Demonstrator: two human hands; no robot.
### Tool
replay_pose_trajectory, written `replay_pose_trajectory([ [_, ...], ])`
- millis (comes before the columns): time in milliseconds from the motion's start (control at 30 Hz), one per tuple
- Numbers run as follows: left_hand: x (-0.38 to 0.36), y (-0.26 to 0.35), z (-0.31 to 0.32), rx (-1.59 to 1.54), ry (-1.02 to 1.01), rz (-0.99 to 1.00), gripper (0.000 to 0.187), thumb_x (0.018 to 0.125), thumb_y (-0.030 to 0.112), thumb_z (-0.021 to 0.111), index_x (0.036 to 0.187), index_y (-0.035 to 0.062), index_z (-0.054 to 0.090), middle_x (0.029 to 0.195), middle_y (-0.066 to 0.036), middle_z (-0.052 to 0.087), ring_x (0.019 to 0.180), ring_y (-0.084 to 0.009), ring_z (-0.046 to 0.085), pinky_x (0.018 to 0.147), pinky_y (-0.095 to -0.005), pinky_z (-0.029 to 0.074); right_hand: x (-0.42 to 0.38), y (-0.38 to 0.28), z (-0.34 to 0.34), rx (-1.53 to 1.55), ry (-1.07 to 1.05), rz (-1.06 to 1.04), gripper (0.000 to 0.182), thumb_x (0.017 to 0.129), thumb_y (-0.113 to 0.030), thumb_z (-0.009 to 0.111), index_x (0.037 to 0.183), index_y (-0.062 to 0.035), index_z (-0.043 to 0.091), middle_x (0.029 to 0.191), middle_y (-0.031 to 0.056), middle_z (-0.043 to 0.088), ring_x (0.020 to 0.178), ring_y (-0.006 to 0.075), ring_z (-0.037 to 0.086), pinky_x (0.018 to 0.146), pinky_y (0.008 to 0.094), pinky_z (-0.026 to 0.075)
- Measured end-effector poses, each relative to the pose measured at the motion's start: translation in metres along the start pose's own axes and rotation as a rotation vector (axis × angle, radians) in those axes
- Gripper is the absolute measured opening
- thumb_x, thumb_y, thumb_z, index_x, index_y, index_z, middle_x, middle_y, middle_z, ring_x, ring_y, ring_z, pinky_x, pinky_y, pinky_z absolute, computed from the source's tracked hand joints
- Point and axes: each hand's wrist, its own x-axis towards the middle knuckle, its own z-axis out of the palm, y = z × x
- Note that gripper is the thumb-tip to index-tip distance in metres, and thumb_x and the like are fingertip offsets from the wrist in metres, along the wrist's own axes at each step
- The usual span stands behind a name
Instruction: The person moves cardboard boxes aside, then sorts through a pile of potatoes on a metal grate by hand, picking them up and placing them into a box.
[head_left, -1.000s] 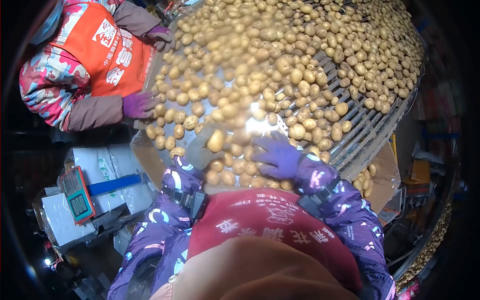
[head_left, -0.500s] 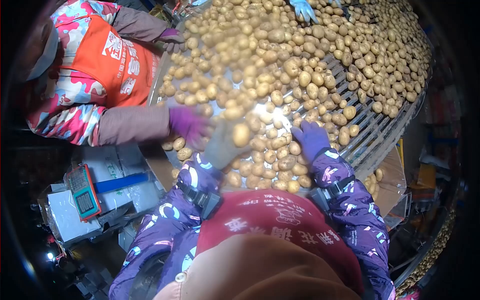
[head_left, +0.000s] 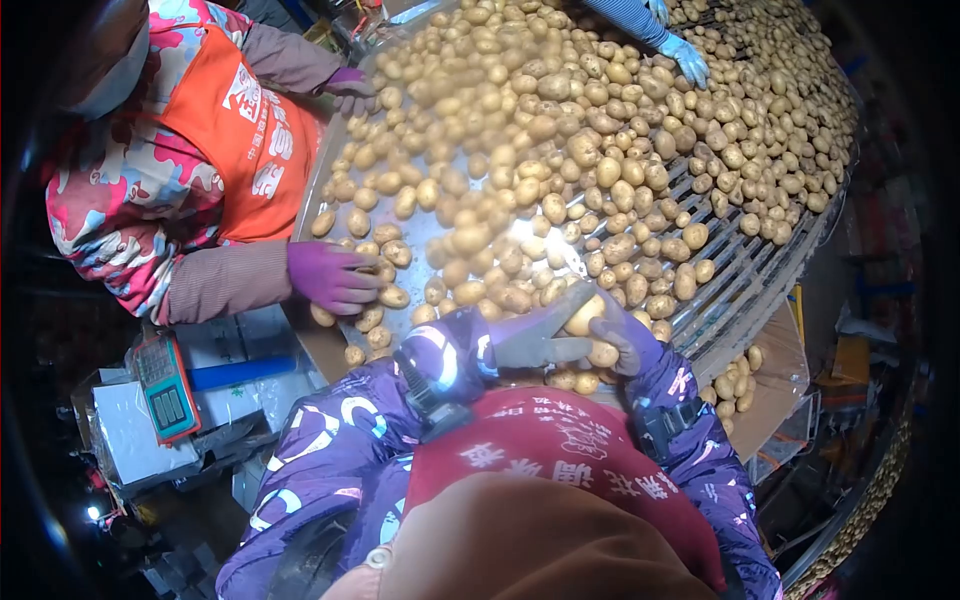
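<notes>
A: Where are the potatoes (head_left: pixel 560 130)?
B: On roller table (head_left: pixel 745 270), in front. Co-worker's hand (head_left: pixel 330 277) at left edge, scale (head_left: pixel 165 390) below-left, box (head_left: pixel 775 385) w/ potatoes at right.

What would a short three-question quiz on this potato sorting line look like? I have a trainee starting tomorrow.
1. True or false: the left hand and right hand meet around one potato.
2. What colour is the co-worker's glove at the near left edge of the table?
3. The blue glove at the far end is: A) on the potatoes B) on the scale C) on a box.

Key: 1 true; 2 purple; 3 A.
</notes>
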Motion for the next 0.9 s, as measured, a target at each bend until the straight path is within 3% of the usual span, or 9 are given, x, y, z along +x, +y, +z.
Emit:
replay_pose_trajectory([
  [200, -0.021, -0.044, -0.053, 1.332, 0.127, 0.477, 0.052, 0.085, 0.022, 0.071, 0.133, 0.0099, 0.056, 0.133, -0.02, 0.054, 0.124, -0.0353, 0.055, 0.104, -0.0457, 0.043, -0.071, -0.033, -0.032, 0.156, 0.277, 0.171, 0.068, 0.09, -0.025, 0.066, 0.147, -0.0033, 0.036, 0.119, 0.0182, 0.062, 0.081, 0.0246, 0.069, 0.067, 0.0339, 0.058],
  [300, -0.043, -0.056, -0.08, 1.575, 0.249, 0.35, 0.049, 0.078, 0.015, 0.071, 0.126, 0.0149, 0.064, 0.138, -0.019, 0.053, 0.128, -0.0381, 0.051, 0.106, -0.0487, 0.041, -0.143, -0.048, -0.083, -0.024, 0.583, 0.063, 0.072, 0.088, -0.022, 0.069, 0.15, -0.0059, 0.035, 0.115, 0.018, 0.062, 0.076, 0.0249, 0.069, 0.062, 0.033, 0.06],
  [400, -0.066, -0.062, -0.081, 1.545, 0.423, 0.09, 0.044, 0.078, 0.009, 0.067, 0.122, 0.0165, 0.067, 0.139, -0.019, 0.053, 0.131, -0.0403, 0.049, 0.101, -0.0512, 0.042, -0.223, -0.041, -0.161, -0.723, 0.778, -0.016, 0.049, 0.093, -0.015, 0.065, 0.138, -0.0053, 0.049, 0.126, 0.0154, 0.059, 0.113, 0.0268, 0.06, 0.091, 0.0358, 0.053],
  [467, -0.09, -0.069, -0.083, 1.486, 0.559, 0.076, 0.042, 0.08, 0.006, 0.065, 0.121, 0.0161, 0.066, 0.138, -0.021, 0.053, 0.131, -0.0421, 0.048, 0.101, -0.0523, 0.042, -0.233, -0.049, -0.169, -1.059, 0.848, -0.106, 0.034, 0.091, -0.014, 0.068, 0.121, -0.0004, 0.061, 0.128, 0.0162, 0.058, 0.121, 0.0327, 0.056, 0.103, 0.0378, 0.047],
  [600, -0.133, -0.086, -0.093, 1.359, 0.713, 0.153, 0.041, 0.081, 0.005, 0.063, 0.122, 0.0117, 0.065, 0.136, -0.02, 0.054, 0.13, -0.044, 0.049, 0.106, -0.0521, 0.042, -0.163, -0.045, -0.13, -1.652, 0.492, -0.241, 0.038, 0.094, -0.013, 0.064, 0.131, -0.0049, 0.061, 0.13, 0.0159, 0.06, 0.123, 0.0308, 0.056, 0.108, 0.0402, 0.042],
  [700, -0.157, -0.112, -0.091, 1.387, 0.776, 0.158, 0.042, 0.084, 0.007, 0.065, 0.125, 0.0046, 0.06, 0.138, -0.024, 0.053, 0.131, -0.0467, 0.048, 0.109, -0.0531, 0.04, -0.068, -0.014, -0.062, -1.306, 0.335, -0.278, 0.043, 0.089, -0.015, 0.067, 0.131, -0.0056, 0.062, 0.128, 0.0163, 0.063, 0.124, 0.0347, 0.057, 0.107, 0.0434, 0.044],
  [733, -0.16, -0.118, -0.087, 1.362, 0.795, 0.141, 0.042, 0.084, 0.008, 0.065, 0.126, 0.0048, 0.06, 0.139, -0.024, 0.053, 0.132, -0.0468, 0.047, 0.11, -0.0529, 0.039, -0.048, -0.005, -0.048, -1.456, 0.199, -0.347, 0.044, 0.088, -0.014, 0.067, 0.131, -0.0061, 0.061, 0.127, 0.017, 0.064, 0.122, 0.0362, 0.058, 0.105, 0.0442, 0.046],
  [833, -0.17, -0.127, -0.079, 1.311, 0.838, 0.092, 0.045, 0.086, 0.01, 0.065, 0.13, 0.0051, 0.057, 0.141, -0.025, 0.05, 0.133, -0.0469, 0.045, 0.112, -0.0524, 0.038, 0.0, 0.011, -0.029, -1.482, -0.038, -0.055, 0.044, 0.086, -0.008, 0.064, 0.13, -0.0067, 0.061, 0.127, 0.0188, 0.063, 0.119, 0.0386, 0.059, 0.103, 0.0451, 0.048],
  [900, -0.172, -0.127, -0.074, 1.316, 0.852, 0.067, 0.046, 0.088, 0.01, 0.065, 0.133, 0.0047, 0.055, 0.142, -0.026, 0.048, 0.133, -0.047, 0.046, 0.111, -0.0519, 0.039, 0.016, -0.001, -0.031, -1.594, 0.086, -0.112, 0.045, 0.085, -0.006, 0.062, 0.13, -0.006, 0.06, 0.127, 0.0193, 0.061, 0.118, 0.0384, 0.06, 0.102, 0.0451, 0.048],
])
